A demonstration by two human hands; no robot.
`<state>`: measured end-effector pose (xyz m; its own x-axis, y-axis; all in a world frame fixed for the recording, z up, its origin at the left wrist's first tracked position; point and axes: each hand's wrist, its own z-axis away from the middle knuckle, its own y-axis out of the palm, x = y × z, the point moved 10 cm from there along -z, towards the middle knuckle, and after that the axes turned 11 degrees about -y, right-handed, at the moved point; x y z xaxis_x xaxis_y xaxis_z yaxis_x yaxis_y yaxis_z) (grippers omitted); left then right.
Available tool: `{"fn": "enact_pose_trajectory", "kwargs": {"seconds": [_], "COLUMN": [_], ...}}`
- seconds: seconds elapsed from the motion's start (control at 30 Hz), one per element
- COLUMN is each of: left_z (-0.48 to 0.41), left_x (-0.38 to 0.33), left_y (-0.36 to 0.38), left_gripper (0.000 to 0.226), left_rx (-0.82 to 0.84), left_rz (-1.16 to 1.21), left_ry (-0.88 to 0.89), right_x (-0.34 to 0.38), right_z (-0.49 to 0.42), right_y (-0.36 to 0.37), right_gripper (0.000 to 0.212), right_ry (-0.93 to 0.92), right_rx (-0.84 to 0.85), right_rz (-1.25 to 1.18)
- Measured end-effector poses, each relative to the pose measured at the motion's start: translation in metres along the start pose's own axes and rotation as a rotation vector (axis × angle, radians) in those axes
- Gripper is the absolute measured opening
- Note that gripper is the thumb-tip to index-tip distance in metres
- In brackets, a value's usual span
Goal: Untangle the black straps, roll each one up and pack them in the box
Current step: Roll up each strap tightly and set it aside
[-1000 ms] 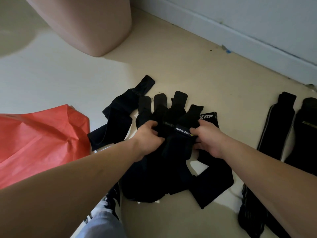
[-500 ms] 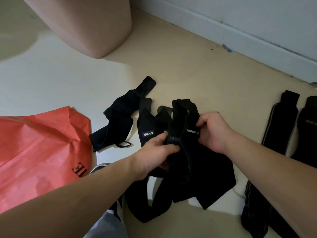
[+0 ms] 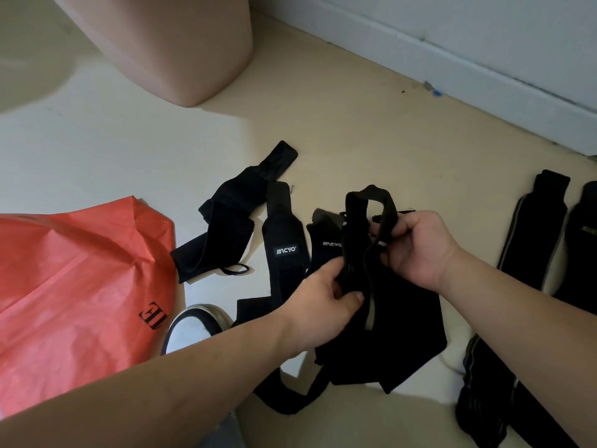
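Well, the person crouches over a pale floor, and the widest bare stretch lies ahead of the hands, reaching to the white skirting board along the far wall. A pink tub closes that room at the upper left. A red bag spreads along the left edge, and two long dark straps lie side by side at the right, well apart from the work.

In the middle the left hand pinches the lower part of a bunch of black straps between thumb and fingers. The right hand curls round its upper part, just under a loop that stands up. A labelled strap lies on the floor just left of the bunch, and a folded strap lies further left, near the bag.

Both forearms cover much of the bunch's tails. The two dark straps run out of sight at the bottom right. Black on black, I cannot tell how many straps the bunch holds. The toe of a white shoe pokes out by the left forearm.

A second ago the straps lay fanned on the floor under both hands. Now the bunch is lifted, the labelled strap is uncovered, and the shoe toe and the bag's black lettering show.
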<state>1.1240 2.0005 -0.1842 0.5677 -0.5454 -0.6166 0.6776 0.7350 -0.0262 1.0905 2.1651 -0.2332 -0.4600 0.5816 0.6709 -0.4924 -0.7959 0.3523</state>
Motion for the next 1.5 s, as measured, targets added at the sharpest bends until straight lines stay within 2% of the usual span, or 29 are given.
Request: {"fn": "enact_pose_trajectory", "kwargs": {"seconds": [0.1, 0.23, 0.3, 0.53, 0.73, 0.87, 0.93, 1.0, 1.07, 1.13, 1.2, 1.27, 1.33, 1.4, 1.43, 1.5], "left_z": [-0.003, -0.002, -0.001, 0.009, 0.027, 0.024, 0.021, 0.014, 0.001, -0.017, -0.032, -0.04, -0.037, -0.028, -0.021, -0.013], "left_x": [0.001, -0.002, 0.003, 0.009, -0.009, -0.015, -0.014, -0.011, -0.006, -0.004, -0.007, -0.008, -0.006, 0.004, 0.009, 0.019], "left_y": [-0.009, -0.002, 0.003, 0.01, 0.029, 0.026, 0.025, 0.024, 0.013, -0.008, -0.029, -0.035, -0.025, -0.002, 0.01, 0.019], "left_gripper": [0.058, 0.019, 0.012, 0.033, 0.03, 0.029, 0.035, 0.031, 0.018, 0.024, 0.022, 0.021, 0.033, 0.051, 0.052, 0.038], "left_rx": [-0.082, -0.063, -0.046, 0.025, 0.089, 0.056, 0.117, 0.177, 0.13, -0.013, -0.12, -0.13, -0.052, 0.099, 0.17, 0.224], "left_rz": [-0.015, -0.048, -0.029, 0.072, -0.006, -0.05, 0.046, 0.192, 0.25, 0.182, 0.135, 0.052, 0.017, 0.093, 0.149, 0.25], "left_ry": [-0.014, -0.018, -0.042, -0.082, 0.034, 0.068, 0.008, -0.087, -0.154, -0.159, -0.132, -0.135, -0.142, -0.17, -0.196, -0.253], "right_x": [0.002, -0.002, -0.008, -0.022, -0.01, -0.002, -0.001, -0.003, -0.004, -0.005, -0.006, -0.005, -0.008, -0.011, -0.011, -0.011], "right_z": [-0.002, -0.001, 0.001, 0.003, 0.005, 0.004, 0.003, 0.002, 0.001, 0.002, 0.004, 0.008, 0.01, 0.011, 0.014, 0.018], "right_y": [0.003, 0.011, 0.014, 0.027, 0.025, 0.024, 0.025, 0.027, 0.028, 0.023, 0.016, 0.009, 0.0, -0.005, -0.007, -0.002], "right_gripper": [0.026, 0.038, 0.04, 0.032, 0.033, 0.028, 0.028, 0.037, 0.052, 0.062, 0.052, 0.043, 0.039, 0.036, 0.035, 0.031], "right_ry": [-0.028, -0.022, 0.01, 0.049, 0.042, 0.025, 0.025, 0.024, -0.003, -0.011, -0.002, -0.004, -0.007, 0.013, 0.024, 0.057], "right_rx": [0.003, 0.053, 0.076, 0.104, 0.082, 0.055, 0.051, 0.048, 0.048, 0.039, 0.037, 0.03, -0.004, -0.037, -0.058, -0.03], "right_rz": [0.05, 0.077, 0.144, 0.229, 0.172, 0.125, 0.13, 0.139, 0.154, 0.141, 0.127, 0.135, 0.142, 0.116, 0.112, 0.126]}}
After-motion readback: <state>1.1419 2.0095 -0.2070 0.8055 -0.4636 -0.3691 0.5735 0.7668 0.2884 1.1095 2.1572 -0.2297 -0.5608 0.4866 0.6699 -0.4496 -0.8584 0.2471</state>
